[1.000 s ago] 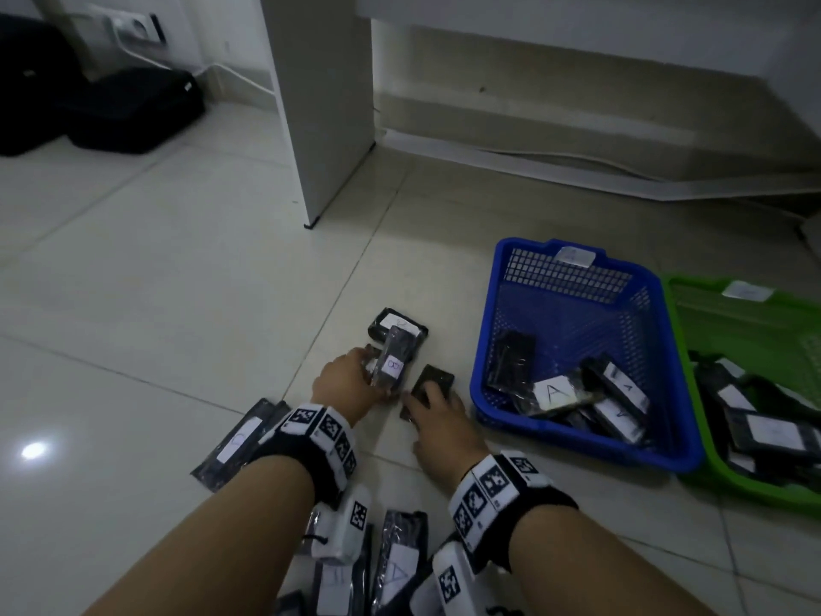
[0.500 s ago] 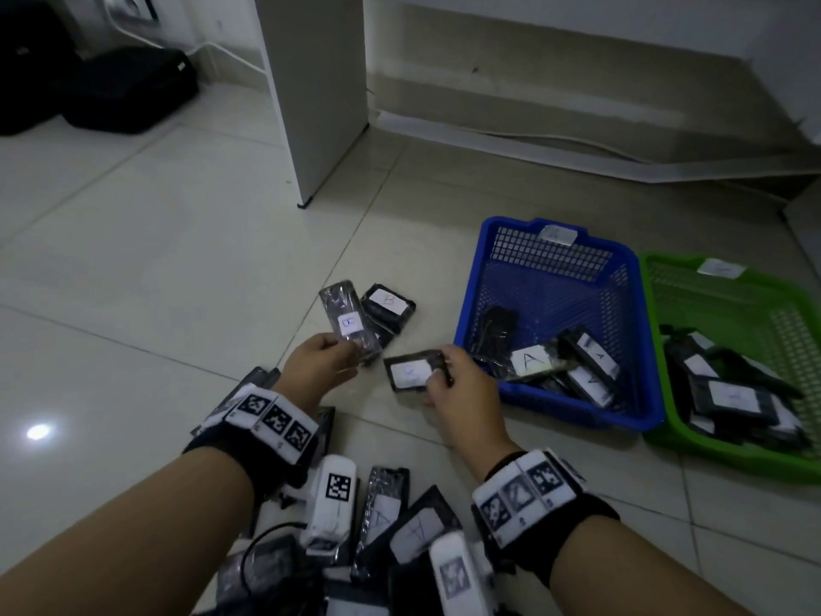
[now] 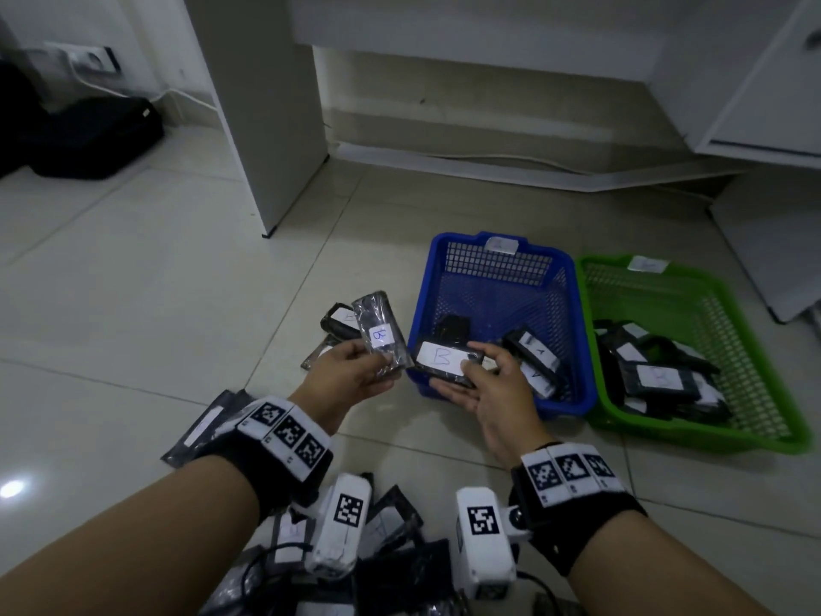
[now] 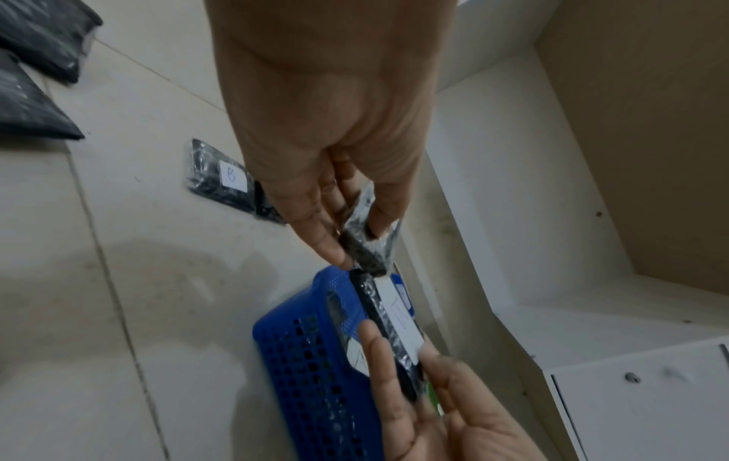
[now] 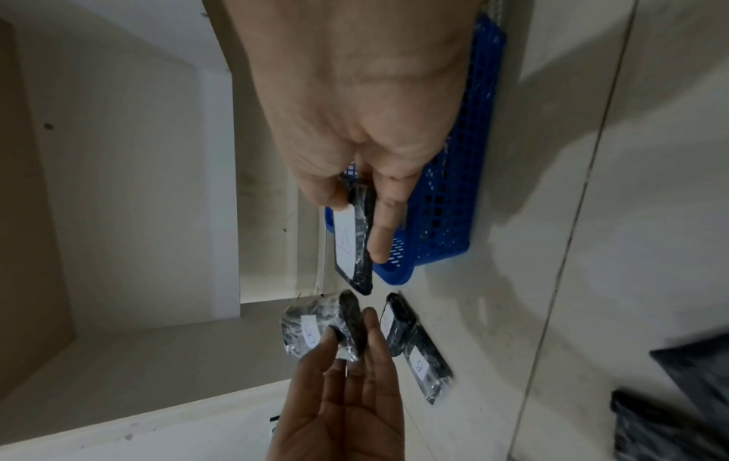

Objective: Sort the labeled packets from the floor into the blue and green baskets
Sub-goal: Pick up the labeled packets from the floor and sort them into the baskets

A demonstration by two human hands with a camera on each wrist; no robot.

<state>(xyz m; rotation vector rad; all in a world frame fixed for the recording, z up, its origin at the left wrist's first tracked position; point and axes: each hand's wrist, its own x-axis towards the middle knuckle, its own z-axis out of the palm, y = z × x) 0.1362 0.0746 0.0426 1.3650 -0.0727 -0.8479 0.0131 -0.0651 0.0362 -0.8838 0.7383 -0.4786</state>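
Right hand (image 3: 488, 384) around B packet (image 3: 444, 360)

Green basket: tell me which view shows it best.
Head view: the whole green basket shows, rim, mesh and packets inside. The left wrist view catches only a green sliver behind the right hand; the right wrist view shows none.

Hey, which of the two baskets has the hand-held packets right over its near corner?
The blue basket; the green basket sits farther right, away from both hands.
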